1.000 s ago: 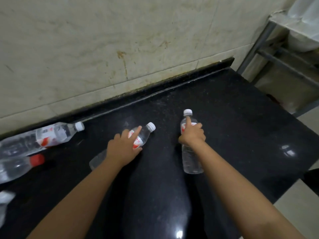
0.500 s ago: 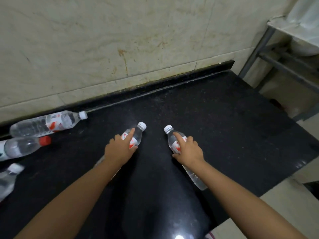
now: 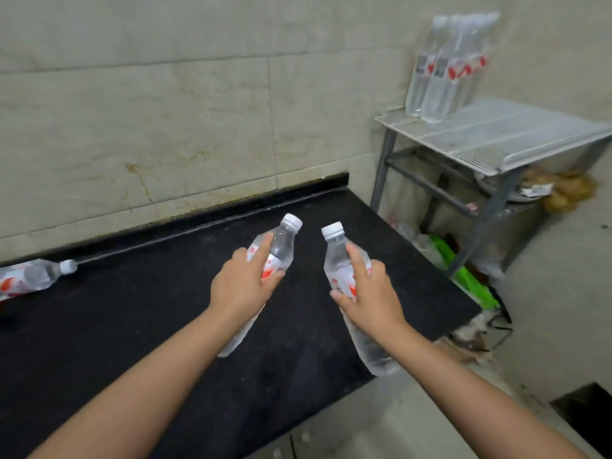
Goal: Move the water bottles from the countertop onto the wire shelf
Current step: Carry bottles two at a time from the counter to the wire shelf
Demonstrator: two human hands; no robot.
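My left hand (image 3: 241, 286) grips a clear water bottle (image 3: 281, 243) with a white cap and red-white label, held tilted above the black countertop (image 3: 132, 326). My right hand (image 3: 371, 293) grips a second white-capped water bottle (image 3: 337, 256), its cap pointing up and its base hanging past the counter's front edge. Another bottle (image 3: 33, 276) lies on its side at the counter's far left by the wall. The white wire shelf (image 3: 496, 134) stands to the right on a grey metal frame, with several bottles (image 3: 443, 67) standing upright at its back left corner.
A tiled wall runs behind the counter. Under the shelf's frame sit a green object (image 3: 463, 273), bags and clutter (image 3: 563, 190). Pale floor lies to the right of the counter, with a dark opening (image 3: 586, 412) at the lower right.
Both hands have lifted their bottles off the countertop. The view has swung up and to the right, bringing the wire shelf and its standing bottles into sight.
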